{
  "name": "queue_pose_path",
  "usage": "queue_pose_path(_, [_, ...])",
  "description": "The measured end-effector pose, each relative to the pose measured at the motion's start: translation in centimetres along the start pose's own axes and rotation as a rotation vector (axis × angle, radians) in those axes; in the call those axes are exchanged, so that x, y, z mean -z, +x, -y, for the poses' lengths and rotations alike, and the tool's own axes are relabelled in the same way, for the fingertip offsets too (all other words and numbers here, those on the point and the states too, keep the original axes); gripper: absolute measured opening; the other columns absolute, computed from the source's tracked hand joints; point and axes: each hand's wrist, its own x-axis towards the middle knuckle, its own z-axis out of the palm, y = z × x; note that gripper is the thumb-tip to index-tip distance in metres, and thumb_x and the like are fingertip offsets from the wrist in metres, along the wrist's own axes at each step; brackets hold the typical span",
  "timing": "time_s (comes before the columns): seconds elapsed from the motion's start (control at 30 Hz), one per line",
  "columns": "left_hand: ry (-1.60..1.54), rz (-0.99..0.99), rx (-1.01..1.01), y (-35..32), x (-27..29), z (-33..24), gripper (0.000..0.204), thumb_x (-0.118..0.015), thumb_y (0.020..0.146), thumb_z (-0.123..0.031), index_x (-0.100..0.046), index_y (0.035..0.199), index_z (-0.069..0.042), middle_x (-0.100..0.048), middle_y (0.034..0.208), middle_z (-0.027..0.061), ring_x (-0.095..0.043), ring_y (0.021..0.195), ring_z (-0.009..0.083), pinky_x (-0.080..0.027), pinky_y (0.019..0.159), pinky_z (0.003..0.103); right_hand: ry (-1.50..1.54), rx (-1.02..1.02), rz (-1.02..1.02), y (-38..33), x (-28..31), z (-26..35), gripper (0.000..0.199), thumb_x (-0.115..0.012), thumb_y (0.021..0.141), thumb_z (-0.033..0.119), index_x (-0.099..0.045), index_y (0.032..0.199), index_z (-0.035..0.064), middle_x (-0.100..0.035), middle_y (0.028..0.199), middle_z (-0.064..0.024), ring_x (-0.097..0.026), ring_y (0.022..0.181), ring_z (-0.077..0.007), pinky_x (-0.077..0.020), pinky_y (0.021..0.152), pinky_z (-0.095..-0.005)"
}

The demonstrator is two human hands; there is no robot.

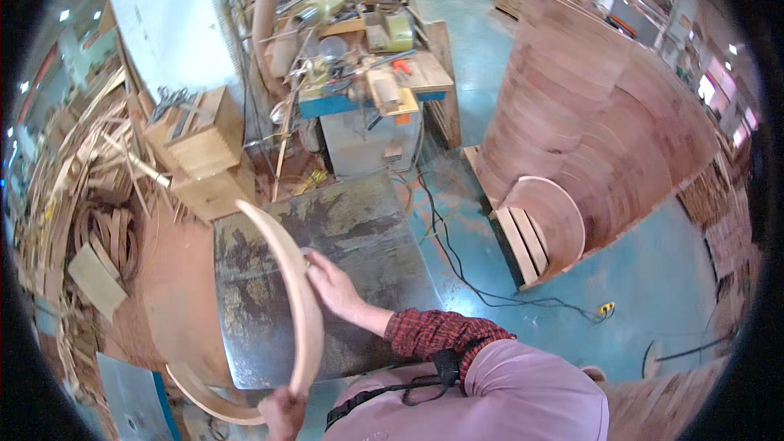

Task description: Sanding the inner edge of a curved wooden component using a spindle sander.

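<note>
I count two bare hands on one pale, curved wooden strip (305, 318): the left hand (282, 413) clamped on its lower end, the right hand (335, 284) touching its right side, finger closure unclear to me. Beneath: one dark, stained metal tabletop (367, 233), bare from strip to right edge. Beyond: blue floor (555, 331) crossed by black cables (445, 233), one reddish-brown stack of curved wooden panels (600, 122), one cluttered, blue-edged workbench (320, 106).

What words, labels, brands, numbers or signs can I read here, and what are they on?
None can be read.
Curved wooden piece at the right hand: no lettering shows.
Cluttered bench: any labels there are too small and blurred.
Pale column: any marks are too faint.
</note>
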Motion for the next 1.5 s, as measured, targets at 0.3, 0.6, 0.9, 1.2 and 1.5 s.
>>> queue_pose_path(0.3, [-1.142, -0.625, -0.079, 8.7, 17.3, -11.6, 0.032, -0.066, 0.099, -0.011, -0.064, 0.126, 0.007, -0.072, 0.109, 0.0145, -0.068, 0.097, 0.0196, -0.055, 0.088, 0.035, -0.245, 0.357, 0.47, -10.5, -0.4, 5.9, 0.092, -0.075, 0.091, 0.027, -0.025, 0.163, -0.0006, -0.029, 0.168, -0.0253, -0.033, 0.154, -0.0405, -0.0332, 0.125, -0.0438])
queue_pose_path(0.6, [-1.836, -0.443, -0.291, 10.6, 19.1, -18.1, 0.043, -0.057, 0.109, -0.023, -0.052, 0.143, 0.003, -0.062, 0.14, 0.0142, -0.062, 0.126, 0.0243, -0.051, 0.107, 0.043, -0.515, 0.486, -0.271, -11.4, 11.1, 3.3, 0.099, -0.088, 0.074, 0.017, -0.036, 0.155, -0.0026, -0.037, 0.161, -0.0295, -0.04, 0.149, -0.043, -0.0342, 0.123, -0.0489])
queue_pose_path(0.9, [-0.895, -0.112, -0.461, 17.3, 7.4, -22.5, 0.028, -0.07, 0.099, -0.019, -0.071, 0.119, 0.001, -0.076, 0.112, 0.0107, -0.072, 0.101, 0.0154, -0.057, 0.086, 0.03, -0.071, -0.258, -0.446, -22.6, 23.2, -1.0, 0.057, -0.069, 0.084, -0.002, -0.057, 0.139, -0.0011, -0.066, 0.108, -0.005, -0.063, 0.091, -0.0128, -0.0534, 0.078, -0.0303])
queue_pose_path(1.2, [0.04, -0.622, -0.831, 25.8, -2.5, -18.9, 0.05, -0.076, 0.085, -0.018, -0.062, 0.13, -0.001, -0.056, 0.147, 0.0196, -0.049, 0.143, 0.0362, -0.04, 0.116, 0.054, 0.196, -0.669, -0.652, -36.6, 29.2, -6.2, 0.047, -0.064, 0.078, 0.01, -0.056, 0.123, -0.002, -0.062, 0.095, -0.01, -0.064, 0.082, -0.0249, -0.056, 0.074, -0.04])
queue_pose_path(1.5, [-0.008, -0.555, -0.564, 36.1, -8.5, -19.2, 0.051, -0.076, 0.084, -0.024, -0.059, 0.127, -0.001, -0.067, 0.117, 0.0154, -0.06, 0.122, 0.0335, -0.043, 0.112, 0.047, 0.301, -0.746, -0.679, -35.2, 26.9, -4.6, 0.05, -0.067, 0.086, 0.025, -0.051, 0.128, 0.004, -0.061, 0.101, -0.0116, -0.065, 0.089, -0.028, -0.0563, 0.076, -0.0432])
